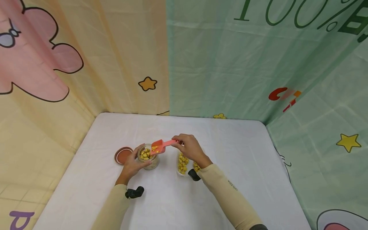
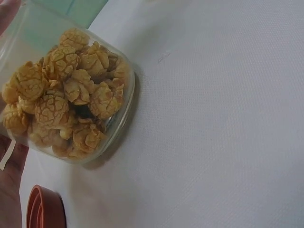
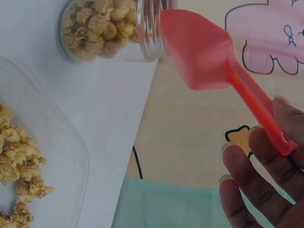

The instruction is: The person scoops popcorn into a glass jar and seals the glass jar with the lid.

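Note:
My left hand point(image 1: 134, 164) grips a clear jar point(image 1: 153, 164) around its side. Caramel popcorn point(image 2: 61, 95) fills the lower part of the jar. Between thumb and fingers, my right hand point(image 1: 189, 147) pinches the handle of a pink scoop point(image 1: 159, 147). The scoop's front edge is at the jar's mouth, tilted toward it, with some popcorn in it in the head view. In the right wrist view the scoop point(image 3: 204, 52) shows its underside against the jar's rim point(image 3: 151, 28).
A clear container point(image 3: 78, 147) with more popcorn point(image 1: 182, 163) stands under my right forearm. Left of the jar lies a reddish-brown lid point(image 1: 123, 156). The white table point(image 1: 161, 204) meets printed curtains point(image 1: 218, 64) at the back and sides.

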`<state>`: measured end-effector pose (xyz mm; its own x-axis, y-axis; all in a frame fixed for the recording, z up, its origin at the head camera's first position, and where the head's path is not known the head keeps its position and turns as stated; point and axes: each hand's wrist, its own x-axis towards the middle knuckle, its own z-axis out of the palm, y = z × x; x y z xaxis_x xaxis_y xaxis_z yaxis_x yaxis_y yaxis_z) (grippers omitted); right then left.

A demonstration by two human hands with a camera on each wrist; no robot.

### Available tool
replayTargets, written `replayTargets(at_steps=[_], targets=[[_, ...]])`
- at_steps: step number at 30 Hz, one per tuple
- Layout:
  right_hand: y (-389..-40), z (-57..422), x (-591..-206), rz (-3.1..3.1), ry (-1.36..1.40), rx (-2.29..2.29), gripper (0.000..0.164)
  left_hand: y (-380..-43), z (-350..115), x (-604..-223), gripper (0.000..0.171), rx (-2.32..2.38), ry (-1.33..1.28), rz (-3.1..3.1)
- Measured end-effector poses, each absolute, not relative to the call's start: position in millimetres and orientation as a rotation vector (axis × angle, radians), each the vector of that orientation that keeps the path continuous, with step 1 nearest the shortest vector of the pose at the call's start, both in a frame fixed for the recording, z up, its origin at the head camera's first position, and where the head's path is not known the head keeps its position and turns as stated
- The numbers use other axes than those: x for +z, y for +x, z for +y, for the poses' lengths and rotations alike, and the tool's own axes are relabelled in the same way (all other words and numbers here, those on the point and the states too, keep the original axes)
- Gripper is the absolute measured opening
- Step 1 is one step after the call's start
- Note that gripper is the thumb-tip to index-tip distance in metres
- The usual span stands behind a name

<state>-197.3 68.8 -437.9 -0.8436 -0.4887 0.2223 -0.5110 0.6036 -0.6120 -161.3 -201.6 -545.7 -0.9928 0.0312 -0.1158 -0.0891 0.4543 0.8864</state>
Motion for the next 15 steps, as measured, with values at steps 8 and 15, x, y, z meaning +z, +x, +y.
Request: replayTargets(at_steps=[8,15], targets=[[-195.6,68.2,-434.4,-2.752,0.887,0.999,0.024,-161.2,-201.9,-546.1,0.091,1.591,-0.043,2.581],[-197.1,70.2,-442.3,-2.754,0.844,1.068,0.022,-161.9,-201.7,-546.8,0.092,1.601,-0.026,2.581]])
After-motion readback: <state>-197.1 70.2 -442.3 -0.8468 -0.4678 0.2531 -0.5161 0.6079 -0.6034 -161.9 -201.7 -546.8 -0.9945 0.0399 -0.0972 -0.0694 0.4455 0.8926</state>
